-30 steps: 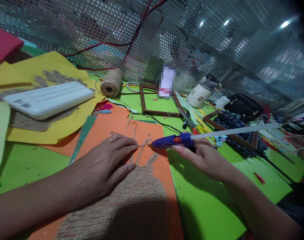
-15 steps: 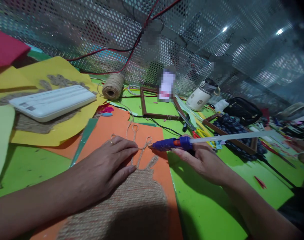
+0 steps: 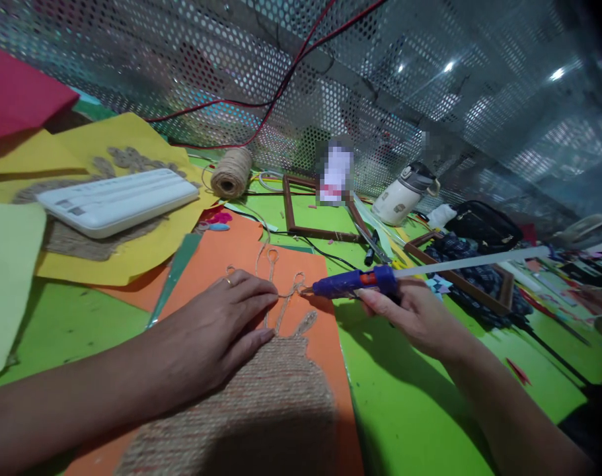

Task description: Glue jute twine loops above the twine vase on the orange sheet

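My right hand (image 3: 422, 317) is wrapped round a blue glue gun (image 3: 355, 283), a long clear glue stick (image 3: 474, 260) poking out of its back. The gun's nozzle is at loops of jute twine (image 3: 295, 285) on an orange sheet (image 3: 325, 357). My left hand (image 3: 231, 324) rests on that sheet with its fingers together, and a strand of the twine runs out from its fingertips. Below the loops, rows of twine form a filled shape (image 3: 261, 390), partly under my left hand and in shadow. One finished twine petal (image 3: 306, 322) stands at its top edge.
A twine spool (image 3: 231, 173), a wooden frame (image 3: 308, 232) and a white bottle (image 3: 397, 198) stand along the perforated metal screen (image 3: 221, 59). To the left, a white power bank (image 3: 117, 201) lies on yellow paper (image 3: 82, 268). Another frame (image 3: 479, 291) lies at right.
The whole view has shifted slightly, so everything sits a little further right. The glue gun's nozzle stays by the twine loops, and my left hand keeps its place on the sheet.
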A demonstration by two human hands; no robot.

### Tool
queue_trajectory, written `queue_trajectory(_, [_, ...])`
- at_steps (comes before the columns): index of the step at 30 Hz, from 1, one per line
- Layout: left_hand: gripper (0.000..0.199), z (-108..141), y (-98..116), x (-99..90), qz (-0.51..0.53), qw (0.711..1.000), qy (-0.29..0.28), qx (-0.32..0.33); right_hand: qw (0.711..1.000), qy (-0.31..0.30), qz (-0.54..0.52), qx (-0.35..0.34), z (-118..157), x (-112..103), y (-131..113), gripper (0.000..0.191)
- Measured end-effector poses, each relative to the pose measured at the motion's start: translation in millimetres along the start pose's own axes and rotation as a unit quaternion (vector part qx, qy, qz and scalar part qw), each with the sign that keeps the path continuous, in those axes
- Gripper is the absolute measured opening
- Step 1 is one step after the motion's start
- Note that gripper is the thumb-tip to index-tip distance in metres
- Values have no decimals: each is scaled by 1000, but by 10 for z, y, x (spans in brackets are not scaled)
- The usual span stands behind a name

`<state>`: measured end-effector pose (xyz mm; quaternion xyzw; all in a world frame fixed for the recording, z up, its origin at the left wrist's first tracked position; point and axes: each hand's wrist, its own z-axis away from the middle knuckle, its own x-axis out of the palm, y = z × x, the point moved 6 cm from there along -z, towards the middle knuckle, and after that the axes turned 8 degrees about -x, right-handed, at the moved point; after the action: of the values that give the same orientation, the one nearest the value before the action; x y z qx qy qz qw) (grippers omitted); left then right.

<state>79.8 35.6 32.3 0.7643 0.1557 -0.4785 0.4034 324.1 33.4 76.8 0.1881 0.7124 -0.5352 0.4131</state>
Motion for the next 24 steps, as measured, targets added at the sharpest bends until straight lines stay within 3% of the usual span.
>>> queue_trajectory(4, [38, 1, -1, -3, -3, 1000, 0, 0, 1000, 9, 8, 22, 42, -87, 80, 46])
queue_trajectory(12, [41, 12, 4, 26, -21, 1000, -7, 12, 997, 18, 44, -54, 12, 37, -145, 31])
queue_trajectory(24, [42, 9, 11, 29, -20, 1000, -8, 11, 994, -1, 106, -42, 55, 31, -120, 36])
